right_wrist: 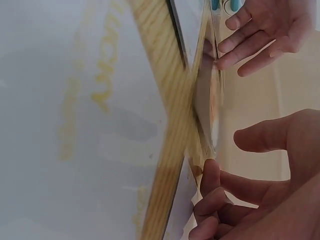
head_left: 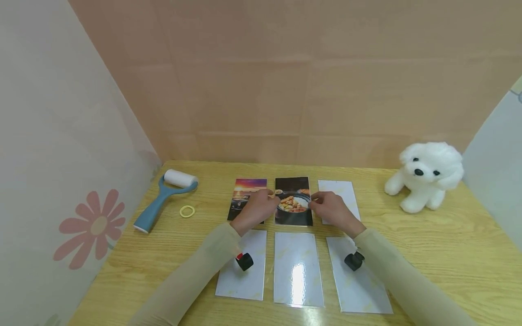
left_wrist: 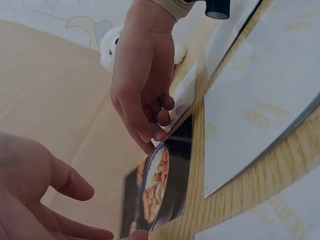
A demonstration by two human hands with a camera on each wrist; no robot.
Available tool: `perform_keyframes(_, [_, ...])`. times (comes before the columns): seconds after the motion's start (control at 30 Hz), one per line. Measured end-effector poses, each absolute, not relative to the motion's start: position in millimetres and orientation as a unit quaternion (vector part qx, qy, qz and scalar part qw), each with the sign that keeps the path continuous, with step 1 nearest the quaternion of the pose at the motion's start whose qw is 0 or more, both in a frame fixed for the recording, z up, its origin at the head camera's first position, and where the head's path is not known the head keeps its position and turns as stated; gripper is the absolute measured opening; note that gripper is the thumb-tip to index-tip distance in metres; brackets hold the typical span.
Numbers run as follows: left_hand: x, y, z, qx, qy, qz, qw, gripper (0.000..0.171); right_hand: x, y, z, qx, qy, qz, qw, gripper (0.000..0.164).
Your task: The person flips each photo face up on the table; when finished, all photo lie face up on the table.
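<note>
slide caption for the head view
Left hand and right hand at opposite edges of a food card; toy dog, right.

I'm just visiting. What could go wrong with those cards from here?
The left hand partly covers the car-and-sunset card, so it might nudge that out of line. The right hand overlaps the upper right white card and could shift it too. With fingers at both sides, the food picture card may get pushed askew.

At the far end of a food card (left_wrist: 175, 200), the right hand (left_wrist: 142, 75) bends its fingers; the left hand (left_wrist: 30, 190) lies by the near end. White cards (left_wrist: 245, 95) with yellow lettering sit alongside on the wooden table (left_wrist: 217, 207)
</note>
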State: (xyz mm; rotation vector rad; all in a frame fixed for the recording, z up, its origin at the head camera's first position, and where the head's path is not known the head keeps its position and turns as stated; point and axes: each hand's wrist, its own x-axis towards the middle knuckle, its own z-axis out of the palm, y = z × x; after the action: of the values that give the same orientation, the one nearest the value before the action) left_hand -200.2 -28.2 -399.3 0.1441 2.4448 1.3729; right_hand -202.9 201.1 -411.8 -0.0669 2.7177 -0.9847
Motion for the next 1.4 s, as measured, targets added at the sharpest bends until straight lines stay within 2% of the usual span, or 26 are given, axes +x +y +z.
perform_keyframes(0.47, [-200.5, -29.1, -404.7, 0.047, 0.857, 0.483, 0.172, 0.054, -201.4, 205.4, -414.3, -0.044, 0.935, -0.333, 0.115, 0.038])
perform_keyframes(0.67, [-199.3, -30.8, -404.7, 0.050, 0.858, 0.483, 0.167, 0.053, -194.7, 211.9, -411.1, -0.067, 0.938, -0.334, 0.065, 0.035])
perform_keyframes(0.83, [-195.3, -28.5, -403.3, 0.068, 0.855, 0.493, 0.148, 0.045, -187.2, 216.3, -408.7, -0.088, 0.937, -0.338, 0.013, 0.032])
perform_keyframes(1.07, [-190.9, -14.4, -399.3, 0.130, 0.866, 0.465, 0.129, 0.036, -179.3, 220.6, -405.8, -0.136, 0.939, -0.310, -0.058, 0.029])
perform_keyframes(1.4, [-189.7, 10.0, -391.0, 0.249, 0.891, 0.362, 0.113, 0.048, -167.5, 236.3, -402.8, -0.190, 0.940, -0.266, -0.099, 0.029])
